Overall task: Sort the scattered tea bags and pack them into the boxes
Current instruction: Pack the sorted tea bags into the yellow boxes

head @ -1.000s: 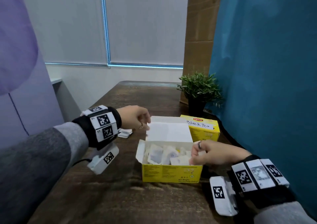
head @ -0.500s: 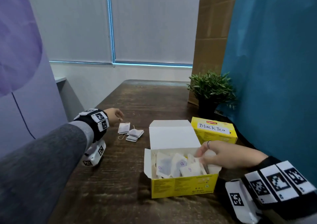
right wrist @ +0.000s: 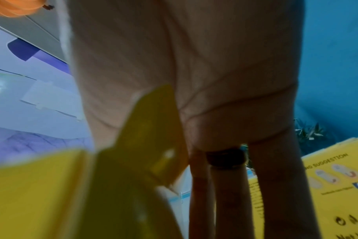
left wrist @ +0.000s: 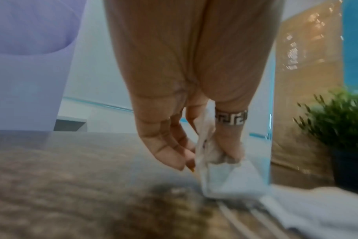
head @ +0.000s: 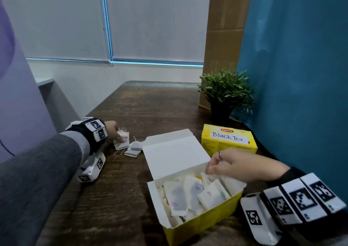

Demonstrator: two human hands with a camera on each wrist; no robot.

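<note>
An open yellow box (head: 203, 225), white lid (head: 175, 155) folded back, stands front right and holds several white tea bags (head: 190, 193). My right hand (head: 211, 169) hangs over its back right corner, fingertips down among the bags; whether it pinches one is hidden. In the right wrist view, straight fingers (right wrist: 229, 194) hang beside a yellow box flap (right wrist: 149, 129). My left hand (head: 117, 135) is far left on the table and pinches a loose tea bag (head: 122, 144). The left wrist view shows thumb and fingers (left wrist: 229, 145) holding that tea bag (left wrist: 231, 179), its lower edge on the wood.
A shut yellow box labelled "Black Tea" (head: 228, 139) stands behind the open one. Two more loose tea bags (head: 134, 148) lie between my left hand and the lid. A small potted plant (head: 226, 93) and a blue partition (head: 301, 76) line the right side of the wooden table (head: 122, 198).
My left hand went from beside the box lid out to the left and took hold of a loose tea bag. My right hand stayed over the open box.
</note>
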